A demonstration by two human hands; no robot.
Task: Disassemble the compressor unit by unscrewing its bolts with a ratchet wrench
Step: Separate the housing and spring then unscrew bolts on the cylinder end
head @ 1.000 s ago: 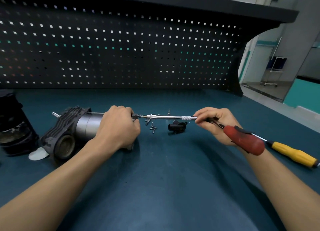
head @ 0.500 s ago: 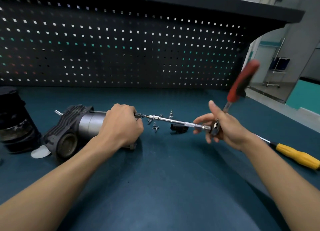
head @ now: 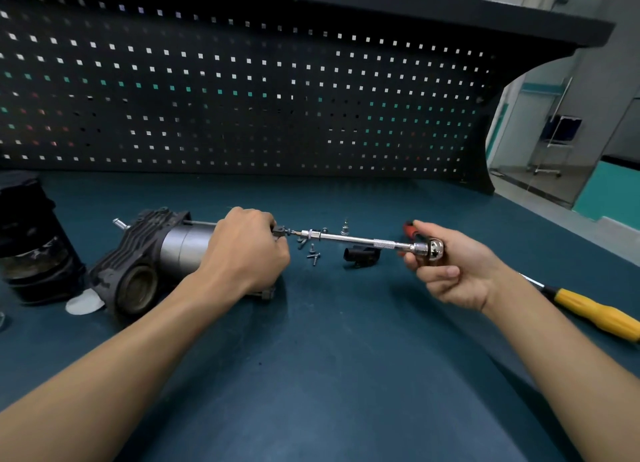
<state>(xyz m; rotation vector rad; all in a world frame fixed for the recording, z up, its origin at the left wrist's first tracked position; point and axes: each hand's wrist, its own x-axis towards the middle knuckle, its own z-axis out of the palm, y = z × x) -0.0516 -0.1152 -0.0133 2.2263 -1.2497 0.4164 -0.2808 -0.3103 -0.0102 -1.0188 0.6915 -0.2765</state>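
Observation:
The compressor unit (head: 166,254), a black finned head with a silver cylinder, lies on its side at the left of the bench. My left hand (head: 242,254) grips its right end and hides that end. A ratchet wrench (head: 353,239) with a long chrome extension runs level from the compressor's end to my right hand (head: 450,271). My right hand grips the shiny ratchet head; the red handle (head: 410,229) points away behind the fingers, mostly hidden.
Several loose screws (head: 313,254) and a small black part (head: 360,255) lie under the extension. A yellow-handled screwdriver (head: 595,311) lies at the right. A black cylindrical housing (head: 31,240) stands far left, with a white disc (head: 83,302) beside it. A pegboard wall (head: 242,91) backs the bench.
The red handle swung from low right, up over the hand, and now points away behind my right hand. The extension stays on the compressor's end. My left hand has not moved.

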